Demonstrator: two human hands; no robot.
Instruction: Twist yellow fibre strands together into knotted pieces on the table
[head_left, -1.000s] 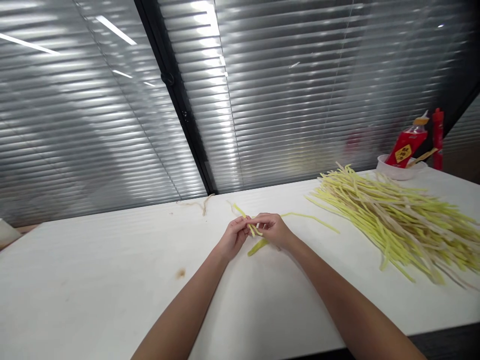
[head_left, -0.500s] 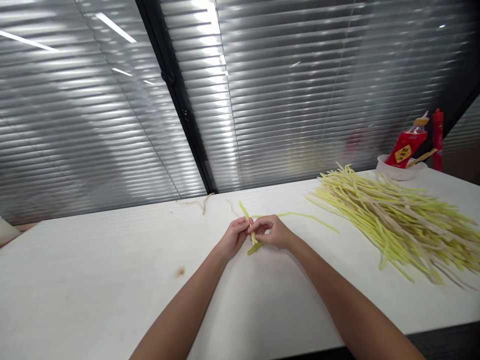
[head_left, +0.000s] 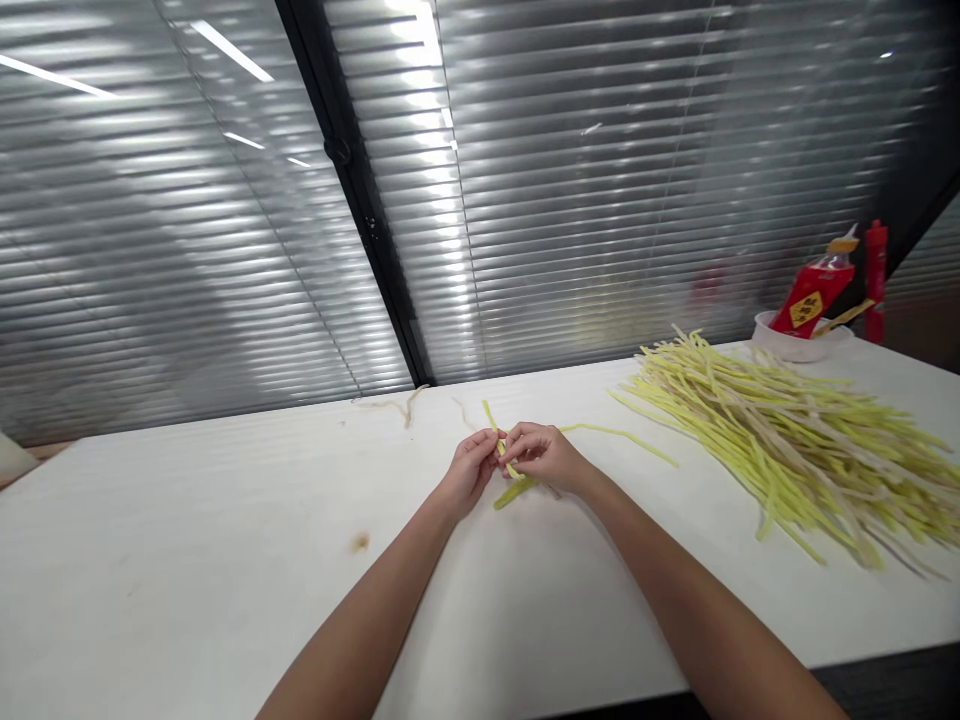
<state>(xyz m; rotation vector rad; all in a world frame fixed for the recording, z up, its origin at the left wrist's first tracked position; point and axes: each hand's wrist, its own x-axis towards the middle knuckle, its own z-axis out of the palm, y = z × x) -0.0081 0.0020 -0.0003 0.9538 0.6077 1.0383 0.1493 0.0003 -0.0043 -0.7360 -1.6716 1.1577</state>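
A thin yellow strip (head_left: 488, 413), apparently a pipe cleaner, runs diagonally between my two hands. My left hand (head_left: 472, 470) is closed, pinching it between thumb and fingertips. Touching it from the right, my right hand (head_left: 546, 455) has its thumb and fingers curled on the lower part. Just below the fingers, a thicker darker yellow piece (head_left: 511, 494) sticks out; whether it is joined to the strip I cannot tell. A long yellow strand (head_left: 626, 435) stretches over the white table (head_left: 247, 560) from behind my right hand.
To the right lies a big heap of yellow and beige strips (head_left: 780, 440). Behind it a red bottle (head_left: 814, 295) leans in a pale bowl (head_left: 791, 345), beside a red tube (head_left: 875, 280). Beige scraps (head_left: 409, 405) lie near the blinds (head_left: 562, 200) at the back.
The strip between my hands has tilted more, its lower end swinging right. My right hand's fingers have closed in around it. My left hand has barely moved.
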